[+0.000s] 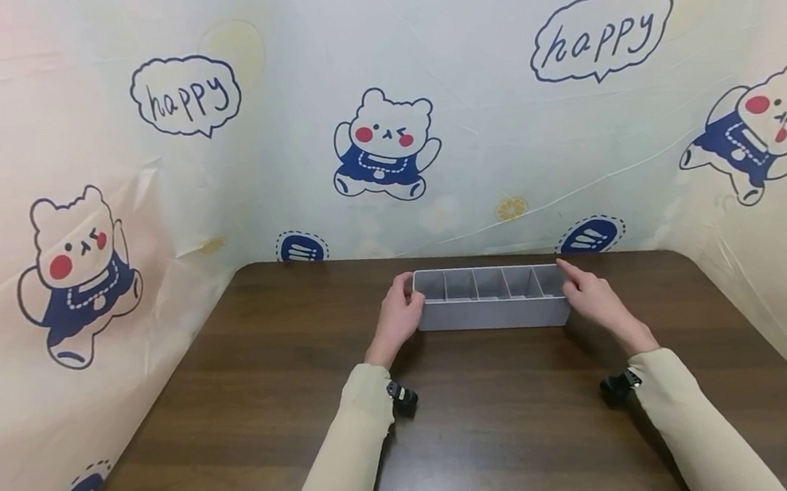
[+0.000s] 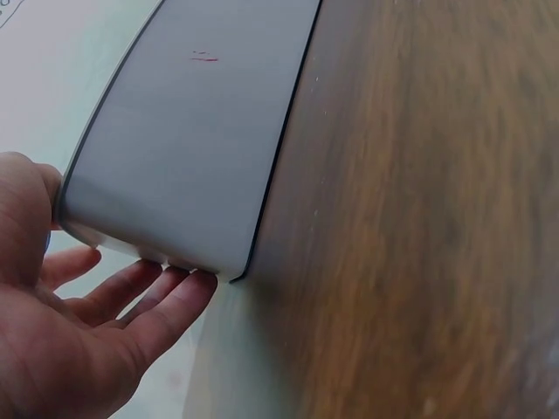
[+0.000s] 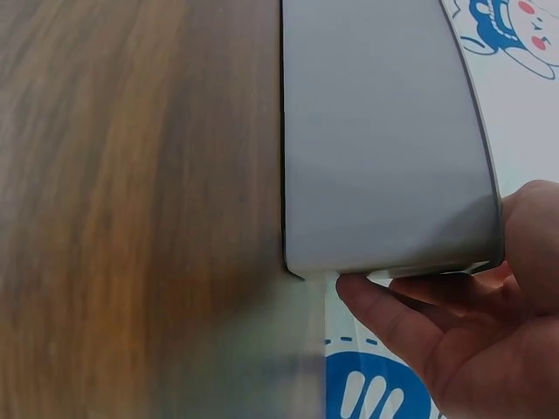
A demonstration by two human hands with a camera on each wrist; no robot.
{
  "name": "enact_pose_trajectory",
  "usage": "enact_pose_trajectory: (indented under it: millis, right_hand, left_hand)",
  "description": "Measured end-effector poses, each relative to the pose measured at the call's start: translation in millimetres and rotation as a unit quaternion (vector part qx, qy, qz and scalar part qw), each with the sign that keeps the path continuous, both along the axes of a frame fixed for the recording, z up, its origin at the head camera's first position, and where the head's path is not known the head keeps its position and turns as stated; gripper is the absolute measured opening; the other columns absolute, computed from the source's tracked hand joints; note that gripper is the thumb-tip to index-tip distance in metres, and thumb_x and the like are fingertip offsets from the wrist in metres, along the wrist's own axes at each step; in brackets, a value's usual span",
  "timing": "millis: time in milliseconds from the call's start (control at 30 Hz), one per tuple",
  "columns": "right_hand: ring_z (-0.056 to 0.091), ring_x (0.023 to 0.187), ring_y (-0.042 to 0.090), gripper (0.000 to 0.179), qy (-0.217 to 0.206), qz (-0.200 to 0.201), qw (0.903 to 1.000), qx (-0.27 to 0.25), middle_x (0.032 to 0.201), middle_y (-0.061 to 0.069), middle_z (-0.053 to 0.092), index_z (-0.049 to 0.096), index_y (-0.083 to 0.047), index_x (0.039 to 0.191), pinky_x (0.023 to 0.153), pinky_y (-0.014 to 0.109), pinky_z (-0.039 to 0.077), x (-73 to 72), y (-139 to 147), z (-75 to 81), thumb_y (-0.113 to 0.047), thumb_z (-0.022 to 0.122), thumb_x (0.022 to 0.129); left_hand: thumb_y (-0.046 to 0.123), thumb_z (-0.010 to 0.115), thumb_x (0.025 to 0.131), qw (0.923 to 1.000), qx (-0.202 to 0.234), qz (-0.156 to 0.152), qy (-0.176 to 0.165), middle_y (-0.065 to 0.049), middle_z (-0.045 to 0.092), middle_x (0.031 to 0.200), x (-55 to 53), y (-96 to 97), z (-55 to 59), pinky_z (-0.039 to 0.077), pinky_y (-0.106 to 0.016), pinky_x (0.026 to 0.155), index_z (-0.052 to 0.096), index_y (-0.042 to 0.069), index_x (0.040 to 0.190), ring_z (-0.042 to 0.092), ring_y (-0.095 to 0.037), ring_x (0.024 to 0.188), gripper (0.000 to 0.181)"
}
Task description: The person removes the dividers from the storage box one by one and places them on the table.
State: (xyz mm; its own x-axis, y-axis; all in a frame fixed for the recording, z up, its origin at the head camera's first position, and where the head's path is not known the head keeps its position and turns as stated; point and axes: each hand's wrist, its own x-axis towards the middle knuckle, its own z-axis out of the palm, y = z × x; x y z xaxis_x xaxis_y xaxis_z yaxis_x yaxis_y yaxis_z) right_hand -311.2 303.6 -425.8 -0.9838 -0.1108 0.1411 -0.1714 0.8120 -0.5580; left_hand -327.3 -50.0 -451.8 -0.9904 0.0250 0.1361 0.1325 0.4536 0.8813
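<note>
A long grey organizer box [image 1: 493,315] with a row of several compartments lies crosswise toward the back of the table, and I see nothing inside them. My left hand [image 1: 399,313] grips its left end, thumb at the front top corner. In the left wrist view, that hand's fingertips [image 2: 203,281] touch the end wall beneath the box's plain front face [image 2: 192,131], which bears small red marks. At the right end, my right hand [image 1: 592,297] holds the box, its index finger along the top rim. The right wrist view shows its fingers [image 3: 384,310] against the end wall.
The dark brown wooden table [image 1: 485,436] has rounded far corners. Behind it and at both sides hangs a pale printed curtain [image 1: 484,148] with cartoon bears and "happy" bubbles. A small black device [image 1: 402,398] is strapped on each wrist.
</note>
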Motion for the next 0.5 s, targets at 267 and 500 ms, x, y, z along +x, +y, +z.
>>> enact_pose_trajectory:
  millis: [267, 500]
  right_hand:
    - [0.038, 0.049, 0.018, 0.054, -0.003, 0.000, 1.0000, -0.003, 0.066, 0.006, 0.042, 0.033, -0.003, 0.151, 0.049, 0.032, 0.035, -0.6, -5.9, 0.0, -0.012, 0.038, 0.099]
    - [0.038, 0.049, 0.017, 0.054, -0.008, -0.001, 1.0000, -0.003, 0.068, 0.007, 0.043, 0.032, -0.005, 0.152, 0.049, 0.032, 0.035, -2.3, -8.4, -2.0, -0.012, 0.039, 0.099]
  left_hand:
    - [0.021, 0.047, 0.098, 1.0000, -0.003, 0.005, -0.004, -0.012, 0.057, 0.125, -1.1, -4.5, -1.2, 0.049, -0.046, 0.094, 0.039, 0.016, 0.145, 0.057, -0.027, 0.110, 0.048]
    - [0.023, 0.047, 0.098, 0.9999, -0.006, 0.006, -0.008, -0.012, 0.057, 0.125, -1.6, -8.1, -1.8, 0.049, -0.045, 0.094, 0.039, 0.015, 0.146, 0.056, -0.027, 0.109, 0.049]
